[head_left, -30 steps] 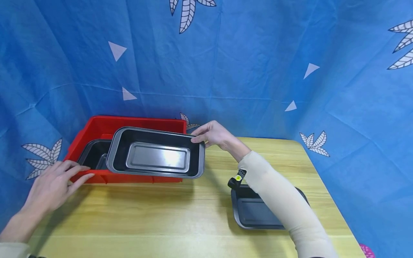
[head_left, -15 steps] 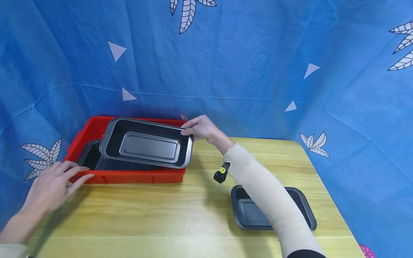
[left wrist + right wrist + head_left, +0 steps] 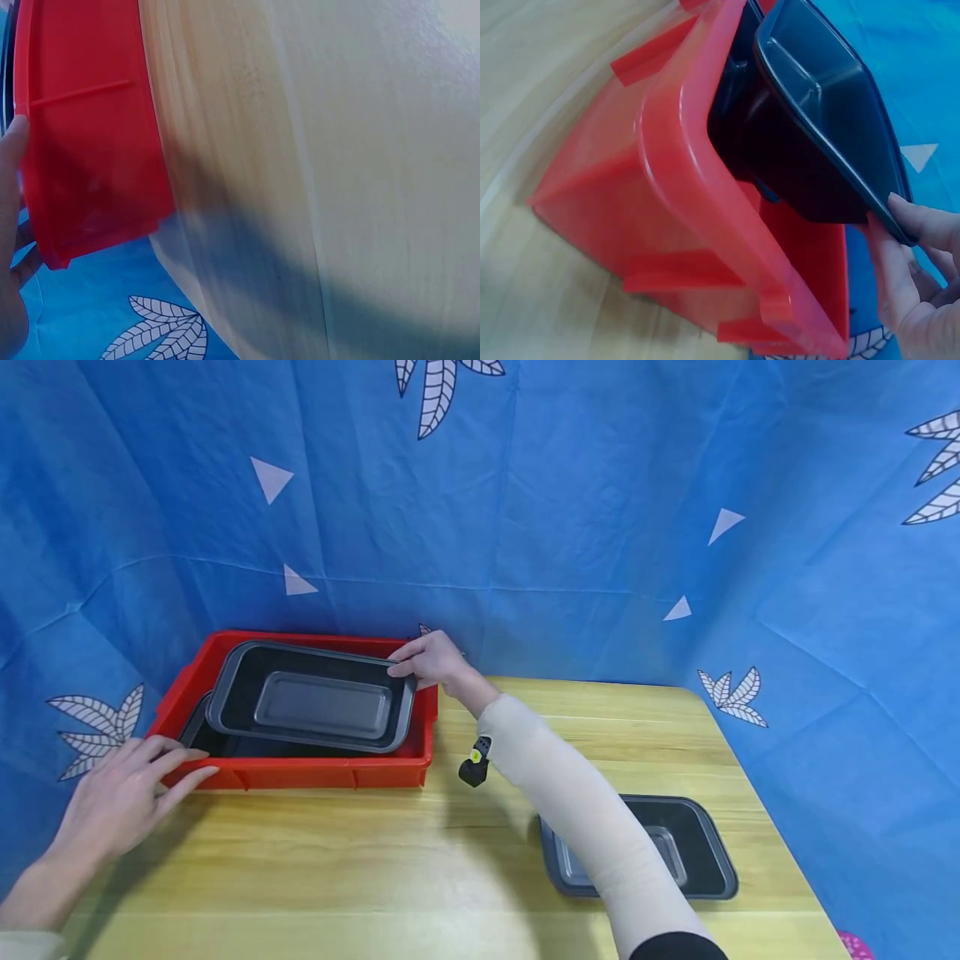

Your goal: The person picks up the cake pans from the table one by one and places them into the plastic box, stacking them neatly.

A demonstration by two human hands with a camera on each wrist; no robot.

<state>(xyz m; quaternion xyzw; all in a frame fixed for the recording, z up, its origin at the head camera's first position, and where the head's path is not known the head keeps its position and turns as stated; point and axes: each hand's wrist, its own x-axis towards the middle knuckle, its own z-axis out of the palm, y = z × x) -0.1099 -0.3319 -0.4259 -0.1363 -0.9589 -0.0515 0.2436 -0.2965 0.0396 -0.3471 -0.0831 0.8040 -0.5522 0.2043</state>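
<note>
My right hand (image 3: 435, 662) pinches the right-end rim of a dark loaf pan (image 3: 322, 703), thumb on the inside. The pan is tilted over the inside of a red plastic bin (image 3: 315, 772), its left end over another dark pan (image 3: 198, 727) that lies in the bin. In the right wrist view the held loaf pan (image 3: 832, 105) leans above the bin's rim (image 3: 697, 165). At the bin's front left corner, my left hand (image 3: 123, 789) holds the rim. The left wrist view shows that hand (image 3: 11, 217) at the edge of the bin (image 3: 94, 135).
One more dark loaf pan (image 3: 697, 843) stands on the wooden table (image 3: 375, 877) at the right, partly behind my right sleeve (image 3: 577, 793). A blue patterned cloth (image 3: 525, 527) hangs behind and beside the table.
My right hand has carried the loaf pan left and over the bin, then lower toward its inside. My left hand stays at the bin's corner.
</note>
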